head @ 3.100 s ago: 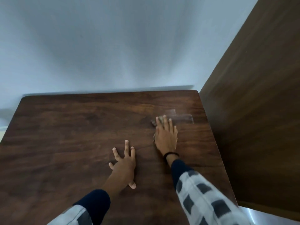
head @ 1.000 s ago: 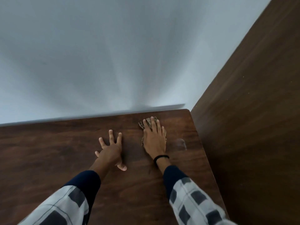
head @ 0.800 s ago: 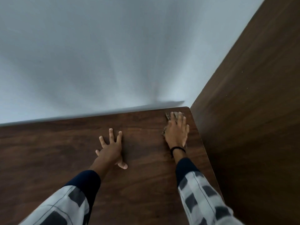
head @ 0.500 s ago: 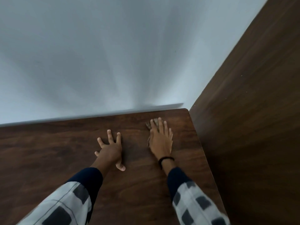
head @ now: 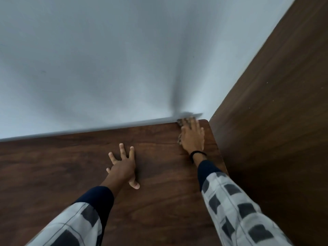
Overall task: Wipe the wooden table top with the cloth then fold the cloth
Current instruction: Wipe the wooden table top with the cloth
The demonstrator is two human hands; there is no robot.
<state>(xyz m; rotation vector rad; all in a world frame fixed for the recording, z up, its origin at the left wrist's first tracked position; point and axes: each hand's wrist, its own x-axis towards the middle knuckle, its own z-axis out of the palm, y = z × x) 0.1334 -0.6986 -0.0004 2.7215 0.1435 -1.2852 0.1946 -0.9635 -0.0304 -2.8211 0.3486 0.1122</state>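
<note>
bare table top [head: 53, 174] open leftward, pale wall [head: 88, 68] behind, dark wood panel [head: 275, 121] rightward — corner boxed in

I see a smooth, faintly sheened dark wood table [head: 159, 201], a mottled, rough-looking cloth [head: 181, 122], a matt painted wall [head: 106, 68], a matt wood-grain panel [head: 275, 121], and checked fabric sleeves [head: 236, 206].

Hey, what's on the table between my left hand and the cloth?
Nothing: the head view shows only bare table top between the left hand and the cloth under the right hand.
</note>
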